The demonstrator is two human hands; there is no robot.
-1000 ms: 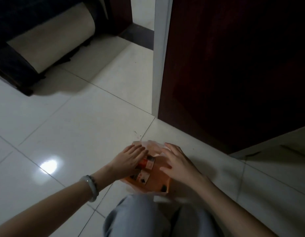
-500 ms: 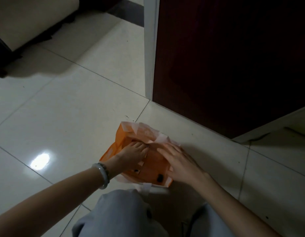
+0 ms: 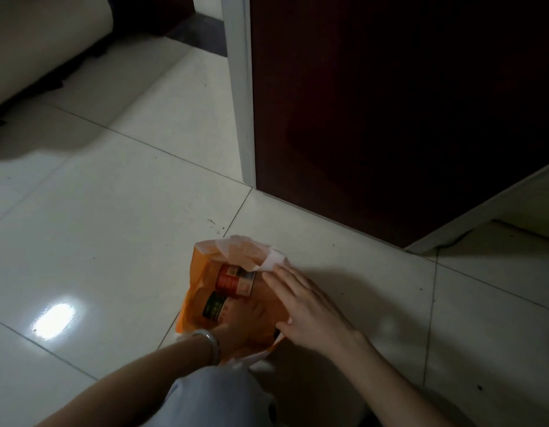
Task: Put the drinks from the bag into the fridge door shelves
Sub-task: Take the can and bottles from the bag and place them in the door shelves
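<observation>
Since half a second ago the orange bag (image 3: 193, 291) has been pulled open, and two drinks now show inside it: a red-labelled can (image 3: 231, 280) lying above a dark-labelled one (image 3: 214, 306), side by side. The left hand (image 3: 236, 326) has gone down into the bag's mouth; its fingers are hidden by the thin plastic, so I cannot tell whether they grip anything. A pale bangle (image 3: 210, 342) circles that wrist. The right hand (image 3: 307, 306) lies flat and spread against the bag's right edge, fingers straight. The bag is soft and crinkled, with a whitish folded rim at the top. It sits on the floor (image 3: 113, 226) of glossy pale tiles, just before a dark red fridge door (image 3: 374, 103) with a white edge. Grey trousers (image 3: 211, 399) fill the bottom.
</observation>
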